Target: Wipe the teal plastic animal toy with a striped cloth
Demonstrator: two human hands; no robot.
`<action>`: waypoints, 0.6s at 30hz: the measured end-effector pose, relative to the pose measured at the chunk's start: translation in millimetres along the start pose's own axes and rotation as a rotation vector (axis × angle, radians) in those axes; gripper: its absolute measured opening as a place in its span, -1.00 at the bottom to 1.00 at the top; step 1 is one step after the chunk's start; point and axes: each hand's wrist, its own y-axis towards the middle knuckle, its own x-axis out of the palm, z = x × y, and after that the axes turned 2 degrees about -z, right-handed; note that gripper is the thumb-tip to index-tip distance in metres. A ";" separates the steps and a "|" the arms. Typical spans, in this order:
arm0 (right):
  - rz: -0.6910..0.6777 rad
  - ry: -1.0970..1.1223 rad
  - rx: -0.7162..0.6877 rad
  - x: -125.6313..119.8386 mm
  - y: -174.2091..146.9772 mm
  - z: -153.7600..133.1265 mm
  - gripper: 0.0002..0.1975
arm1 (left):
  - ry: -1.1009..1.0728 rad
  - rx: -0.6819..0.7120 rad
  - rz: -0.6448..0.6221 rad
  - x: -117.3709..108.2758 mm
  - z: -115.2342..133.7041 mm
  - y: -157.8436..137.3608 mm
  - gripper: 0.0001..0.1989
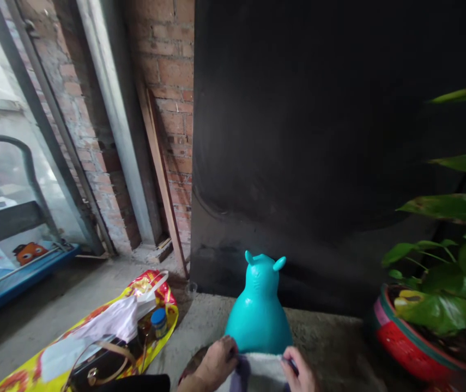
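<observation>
At the bottom edge my left hand (215, 363) and my right hand (300, 373) each grip one side of a white and purple cloth (258, 371) stretched between them. Right behind the cloth a turquoise inflatable animal toy (258, 316) with two small ears stands upright on the concrete floor, facing a black wall. The lower part of the cloth runs out of the picture.
A yellow and red bag (163, 305) lies open at left with a white plastic bag (115, 321), a blue-capped jar (159, 322) and a dark handbag (97, 366) in it. A red pot (404, 344) with a leafy plant stands at right. Brick wall, wooden plank (159, 163) and glass door behind.
</observation>
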 end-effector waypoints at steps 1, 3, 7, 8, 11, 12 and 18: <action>-0.040 -0.018 -0.014 -3.9 8.7 -7.3 -0.48 | -0.002 -0.003 0.013 -8.1 1.8 1.6 -0.78; -0.107 -0.054 -0.072 -13.3 30.6 -22.3 -0.53 | -0.004 0.003 0.046 -27.4 7.7 6.9 -0.77; -0.111 -0.106 -0.147 -31.5 79.6 -45.6 -0.65 | -0.002 0.043 0.113 -72.6 25.6 20.9 -0.80; -0.103 -0.114 -0.163 -35.3 90.0 -49.5 -0.67 | -0.002 0.052 0.129 -82.6 30.3 23.8 -0.82; -0.092 -0.137 -0.209 -45.7 107.4 -56.0 -0.72 | 0.003 0.067 0.169 -100.3 41.9 27.5 -0.82; -0.093 -0.143 -0.222 -48.6 106.7 -55.6 -0.74 | 0.006 0.069 0.169 -100.4 44.1 26.4 -0.80; -0.183 -0.274 -0.210 -41.2 20.5 -7.3 -0.89 | 0.036 0.006 0.022 -46.3 29.5 -9.4 -0.78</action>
